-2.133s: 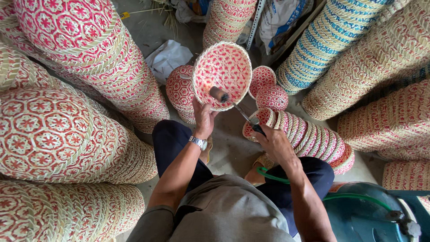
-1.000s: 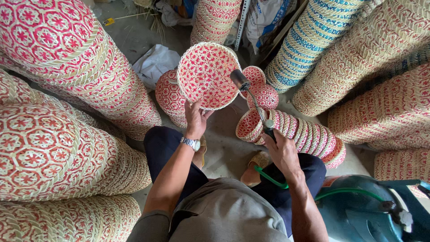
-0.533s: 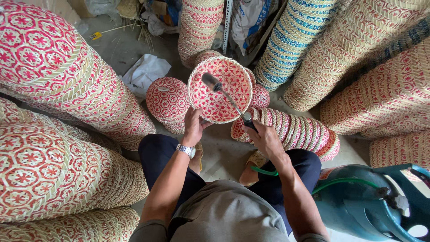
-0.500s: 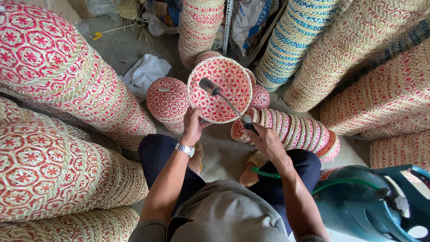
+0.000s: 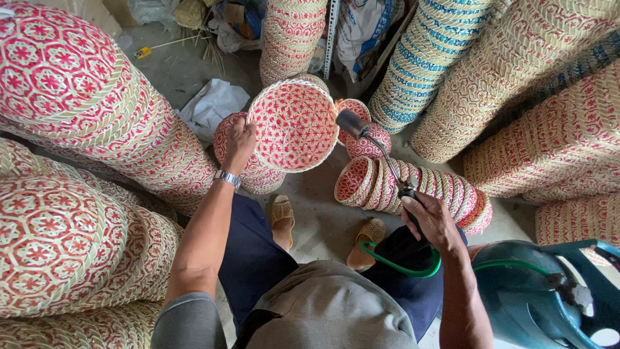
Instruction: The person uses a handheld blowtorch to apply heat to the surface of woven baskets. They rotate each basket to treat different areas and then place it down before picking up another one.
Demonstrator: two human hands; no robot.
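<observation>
Seemingly at the middle of the scene, the left hand (image 5: pixel 240 142) grips the left rim of a round red-and-natural woven bamboo basket (image 5: pixel 294 126), holding it up with its hollow inside tilted toward the camera. The right hand (image 5: pixel 431 222) is clenched around the handle of a black metal gas torch (image 5: pixel 371 142), whose thin stem reaches up and left so that its dark nozzle sits just beside the basket's right rim, where a small orange flame (image 5: pixel 336 105) shows. A green hose (image 5: pixel 397 266) loops from under that hand toward a blue-green gas cylinder (image 5: pixel 529 291) at the near right. On the concrete floor (image 5: pixel 316 207), a row of small red woven baskets on their sides (image 5: pixel 413 187) lies just right of the held basket. Tall stacks of red-patterned baskets (image 5: pixel 71 116) fill the left, and a stack of blue-striped woven baskets (image 5: pixel 426 58) stands far right. Both feet wear woven tan sandals (image 5: pixel 281 213) on the floor below the basket.
</observation>
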